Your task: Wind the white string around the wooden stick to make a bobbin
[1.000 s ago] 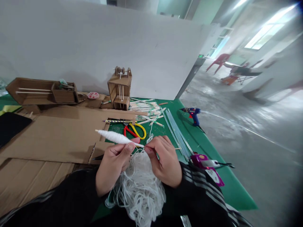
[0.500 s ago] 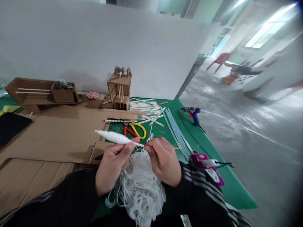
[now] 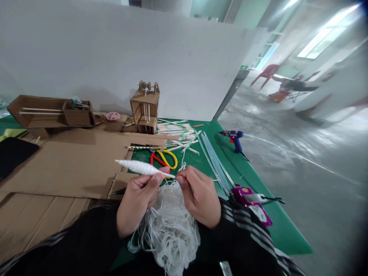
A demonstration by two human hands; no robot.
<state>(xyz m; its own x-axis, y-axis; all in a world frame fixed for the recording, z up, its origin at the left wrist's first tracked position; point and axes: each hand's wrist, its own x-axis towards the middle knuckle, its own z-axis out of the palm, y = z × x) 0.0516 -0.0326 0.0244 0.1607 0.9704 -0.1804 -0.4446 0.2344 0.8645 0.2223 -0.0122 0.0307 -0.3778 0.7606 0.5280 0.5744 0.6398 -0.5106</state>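
Observation:
A thin wooden stick wound with white yarn [image 3: 139, 167] lies almost level above the green table, thick in the middle and tapered at both ends. My left hand [image 3: 140, 201] pinches it near its right taper, thumb on top. At the stick's right end, the fingers of my right hand [image 3: 199, 197] are closed on it. Beneath and between both hands hangs a big loose heap of white yarn [image 3: 172, 230]. One strand runs up past my right fingers. Behind the stick lie scissors [image 3: 167, 159] with red and yellow handles.
Cardboard sheets [image 3: 71, 161] cover the left side. At the back stand a cardboard box model [image 3: 145, 109] and a long cardboard tray [image 3: 43, 111]. Wooden sticks [image 3: 178, 132], clear glue sticks [image 3: 214, 161], a blue glue gun [image 3: 234, 138] and a purple package [image 3: 244, 194] lie to the right.
Both hands keep their grip, with the wound stick nearly still. The yarn heap below has shifted very slightly.

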